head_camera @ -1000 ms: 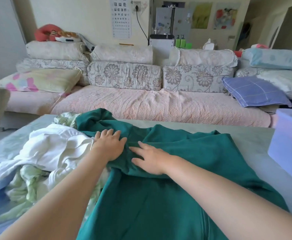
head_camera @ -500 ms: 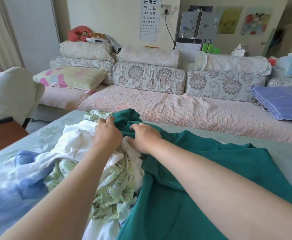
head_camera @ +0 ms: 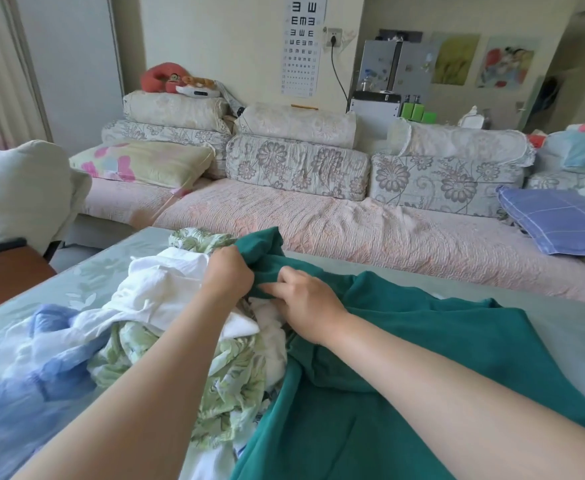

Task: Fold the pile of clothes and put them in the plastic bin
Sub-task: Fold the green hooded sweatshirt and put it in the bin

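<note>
A dark green garment lies spread over the right half of the table. At its far left corner my left hand grips a bunched fold of it, fingers curled into the cloth. My right hand pinches the same green edge just to the right. Beside them on the left sits the pile: a white garment, a green leaf-print cloth and a blue garment. The plastic bin is out of view.
A long sofa with floral cushions runs behind the table's far edge. A blue checked pillow lies on it at the right. A chair with a pale cover stands at the left.
Both hands have gone from lying flat on the green garment to gripping its far left corner by the pile. The view has swung left, and the bin at the right has left the frame.
</note>
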{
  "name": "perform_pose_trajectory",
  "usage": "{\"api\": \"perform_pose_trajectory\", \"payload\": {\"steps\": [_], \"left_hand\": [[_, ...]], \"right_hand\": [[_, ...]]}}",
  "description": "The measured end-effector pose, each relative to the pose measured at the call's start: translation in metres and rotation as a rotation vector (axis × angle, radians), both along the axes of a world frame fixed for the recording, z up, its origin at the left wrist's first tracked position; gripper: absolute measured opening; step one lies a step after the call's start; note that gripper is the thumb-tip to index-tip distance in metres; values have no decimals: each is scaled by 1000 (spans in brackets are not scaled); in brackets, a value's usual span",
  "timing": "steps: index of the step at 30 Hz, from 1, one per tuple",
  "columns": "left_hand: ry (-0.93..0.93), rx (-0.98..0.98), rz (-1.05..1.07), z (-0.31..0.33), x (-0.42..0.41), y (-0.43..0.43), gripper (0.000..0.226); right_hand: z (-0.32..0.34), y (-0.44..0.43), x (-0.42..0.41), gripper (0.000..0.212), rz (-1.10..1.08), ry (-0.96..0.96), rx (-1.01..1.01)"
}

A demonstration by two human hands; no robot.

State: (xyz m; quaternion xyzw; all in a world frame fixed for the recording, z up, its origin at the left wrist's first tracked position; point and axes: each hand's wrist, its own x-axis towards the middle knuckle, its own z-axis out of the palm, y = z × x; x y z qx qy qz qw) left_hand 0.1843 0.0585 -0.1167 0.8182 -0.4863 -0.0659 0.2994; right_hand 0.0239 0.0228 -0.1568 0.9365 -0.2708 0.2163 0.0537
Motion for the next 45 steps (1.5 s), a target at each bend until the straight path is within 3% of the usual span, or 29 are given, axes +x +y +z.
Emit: {"api": "perform_pose_trajectory", "payload": {"steps": [3,5,7,10,12,15,18,21,23,26,29,31,33,36,37,39,40,42,45], "left_hand": [[99,-45,0,-8,-1,4,57],[226,-153,33,-5,-1,4,61],[335,-266,48,9,-8,-1,60],[430,-388,-110,38,-38,-5,60],[468,-435,-246,52,-63,-7,59],[450,-393,-475,56,-103,-6,57],[529,-259,-688,49,-133,-8,58],[505,-155,-808,41,-153,-9,56],[497,-75,-874,38,-164,-9,48],[427,59,-862,23,-179,-13,56],[90,264,-854,3,-191,-14,90],[-132,397,-919,-8,-202,-11,99],[-279,469,-964,-17,-212,-10,98],[-296,599,-967,-23,-221,-11,105],[-291,643,-968,-23,-223,-11,106],[-292,682,-956,-23,-227,-12,101],[-252,665,-936,-23,-229,-13,94],[-80,552,-866,-24,-233,-15,83],[136,313,-781,-29,-236,-24,50]], "right_hand": [[9,7,-4,43,-6,21,232],[19,12,-7,40,-56,-72,391],[28,10,-13,37,-132,-228,530],[40,5,-28,31,-268,-494,720],[48,4,-39,31,-331,-781,1023],[58,0,-65,37,-351,-1148,1401],[58,-8,-100,49,-353,-1319,1529],[56,-12,-135,27,-304,-1273,1507],[57,-14,-157,17,-289,-1338,1376],[56,-8,-192,12,-479,-1421,921],[43,10,-232,12,-644,-1299,584],[32,23,-256,20,-671,-1152,531],[18,33,-275,33,-737,-887,576],[2,50,-297,57,-795,-403,857],[-1,54,-301,58,-807,-267,902],[-2,55,-304,43,-855,-73,804],[-2,50,-303,34,-879,-62,706],[-1,38,-297,24,-874,-234,572],[-1,18,-284,28,-816,-556,585]]}}
